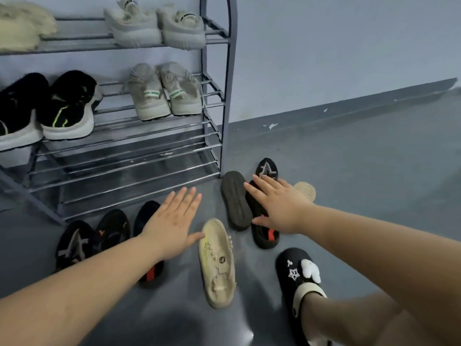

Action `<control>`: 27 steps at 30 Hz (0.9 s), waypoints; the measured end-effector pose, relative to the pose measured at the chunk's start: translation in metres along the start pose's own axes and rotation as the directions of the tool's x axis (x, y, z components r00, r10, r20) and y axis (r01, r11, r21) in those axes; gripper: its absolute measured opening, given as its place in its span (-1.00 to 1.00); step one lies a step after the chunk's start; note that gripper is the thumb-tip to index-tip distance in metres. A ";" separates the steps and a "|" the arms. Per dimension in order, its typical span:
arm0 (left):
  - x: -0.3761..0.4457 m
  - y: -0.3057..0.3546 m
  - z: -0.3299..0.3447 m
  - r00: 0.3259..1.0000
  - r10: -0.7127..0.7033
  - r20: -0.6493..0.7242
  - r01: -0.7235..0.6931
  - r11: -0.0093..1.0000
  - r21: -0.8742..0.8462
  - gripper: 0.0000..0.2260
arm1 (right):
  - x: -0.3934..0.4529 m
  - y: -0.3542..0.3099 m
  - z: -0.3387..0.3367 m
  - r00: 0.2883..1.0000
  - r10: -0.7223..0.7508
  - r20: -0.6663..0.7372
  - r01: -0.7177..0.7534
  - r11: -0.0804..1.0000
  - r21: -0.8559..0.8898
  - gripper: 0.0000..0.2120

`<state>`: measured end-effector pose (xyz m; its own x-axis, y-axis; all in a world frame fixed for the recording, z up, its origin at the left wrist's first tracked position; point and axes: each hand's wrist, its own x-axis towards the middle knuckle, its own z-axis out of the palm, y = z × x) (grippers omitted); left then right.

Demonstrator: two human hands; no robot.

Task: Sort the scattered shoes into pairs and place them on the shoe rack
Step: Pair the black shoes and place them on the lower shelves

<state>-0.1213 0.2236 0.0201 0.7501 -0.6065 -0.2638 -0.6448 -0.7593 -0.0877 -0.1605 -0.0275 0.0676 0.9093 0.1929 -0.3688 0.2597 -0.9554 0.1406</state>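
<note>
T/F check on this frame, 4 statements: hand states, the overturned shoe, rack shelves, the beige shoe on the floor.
1. Both hands are open, holding nothing. True: left hand and right hand have straight fingers.
2. The dark overturned shoe lies sole up. True.
3. The shoe rack holds no shoes. False: pairs sit on its upper shelves.
4. The beige shoe sits on the lowest shelf. False: it lies on the floor between the hands.

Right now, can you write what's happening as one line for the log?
stage: picking shoes off floor | left hand: open above black shoe with red tab | right hand: open over black shoe | shoe rack: four pairs
</note>
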 end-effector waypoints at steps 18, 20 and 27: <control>0.114 0.063 0.013 0.992 0.005 0.125 0.008 0.995 -0.098 -0.27 | 0.005 0.124 0.044 0.995 -0.007 0.100 0.017 0.995 -0.098 -0.24; 0.124 0.061 0.028 0.982 -0.038 0.184 0.064 0.988 -0.138 -0.28 | 0.019 0.129 0.060 0.993 -0.008 0.119 0.018 0.996 -0.082 -0.25; 0.153 0.052 0.081 0.943 -0.091 0.319 0.161 0.966 -0.202 -0.30 | 0.084 0.113 0.127 0.979 -0.047 0.198 0.029 0.995 0.096 -0.26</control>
<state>-0.0515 0.1104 -0.1025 0.7194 -0.4280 -0.5471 -0.4720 -0.8790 0.0670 -0.0961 -0.1474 -0.0638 0.8136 0.1896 -0.5497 0.2531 -0.9666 0.0412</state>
